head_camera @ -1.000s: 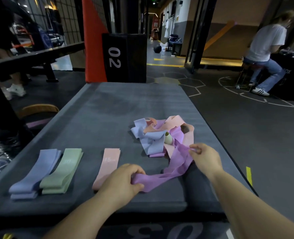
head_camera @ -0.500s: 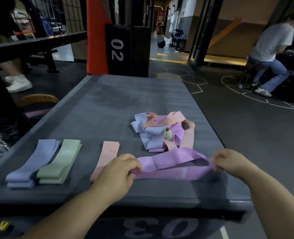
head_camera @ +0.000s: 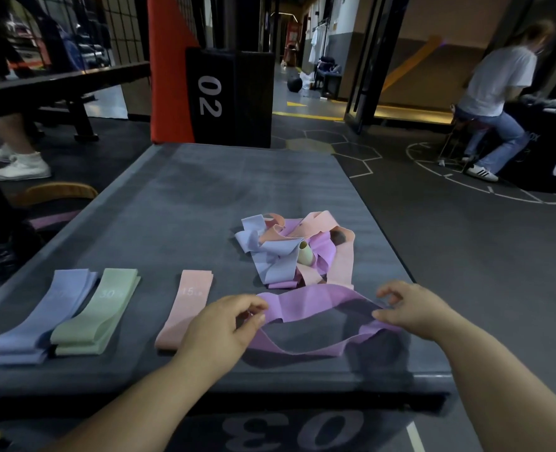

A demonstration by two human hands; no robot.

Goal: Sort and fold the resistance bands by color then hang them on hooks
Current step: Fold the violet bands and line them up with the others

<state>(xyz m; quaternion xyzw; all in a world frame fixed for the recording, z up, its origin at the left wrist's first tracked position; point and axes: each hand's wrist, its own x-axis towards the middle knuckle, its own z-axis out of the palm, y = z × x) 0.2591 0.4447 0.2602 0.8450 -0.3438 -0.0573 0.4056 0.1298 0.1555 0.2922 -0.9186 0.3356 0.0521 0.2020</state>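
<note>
A purple resistance band lies spread as an open loop near the front edge of the grey padded box. My left hand pinches its left end. My right hand holds its right end with curled fingers. Behind it sits a tangled pile of bands in blue, pink and purple. To the left lie folded bands side by side: a blue one, a green one and a pink one.
A black box marked 02 and an orange pad stand beyond the far edge. A person sits on a stool at the right. Someone's legs in white shoes stand at the left by a bench.
The purple band has come free of the pile and now lies across the front of the box. My right hand moved right and nearer; the band has slackened into an open loop.
</note>
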